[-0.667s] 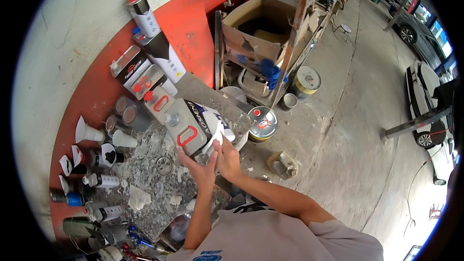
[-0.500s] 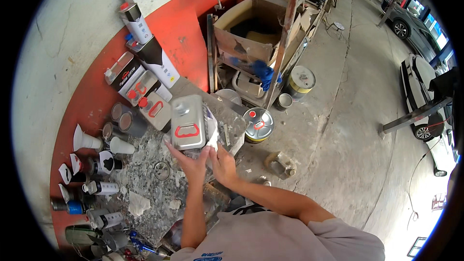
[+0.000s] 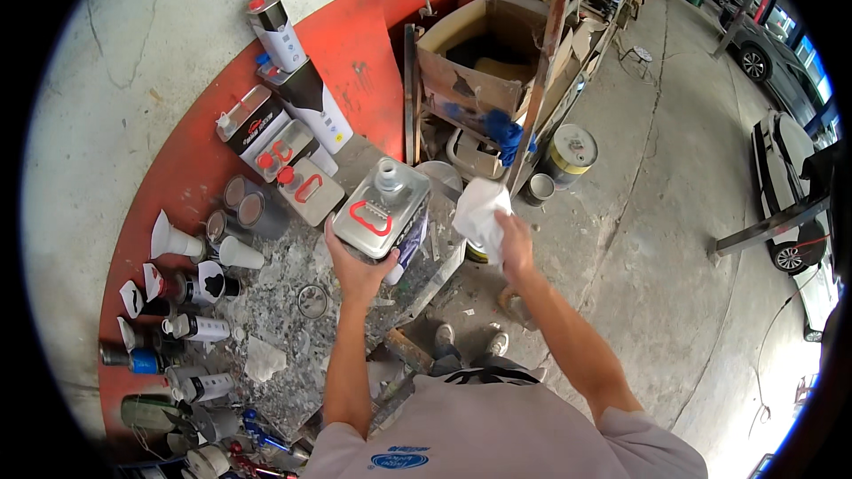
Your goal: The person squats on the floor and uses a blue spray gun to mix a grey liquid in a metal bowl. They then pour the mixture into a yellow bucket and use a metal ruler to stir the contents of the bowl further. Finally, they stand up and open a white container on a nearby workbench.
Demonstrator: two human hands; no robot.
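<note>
My left hand (image 3: 355,268) grips a rectangular metal can (image 3: 410,204) by its near end, thumb on one side and fingers on the other. The can is held over the corner of the messy workbench (image 3: 293,350); its silver top has a red carry handle and a pale, uncapped-looking spout facing up. Off to the right, past the bench edge, my right hand (image 3: 516,253) is closed on a crumpled white wipe (image 3: 482,215), cloth or paper, I cannot tell which. The wipe hangs apart from the can and mostly hides a round tin on the floor.
More solvent cans (image 3: 311,192) with red caps stand against the red wall beyond the can. Dark tins (image 3: 257,213), paper cups (image 3: 240,253) and bottles (image 3: 197,328) line the bench's left side. A cardboard box (image 3: 475,71) and a drum (image 3: 571,151) are at the back right.
My right hand has left the can and swung right with the white wipe. The can has tilted in my left hand, its spout now plainly visible.
</note>
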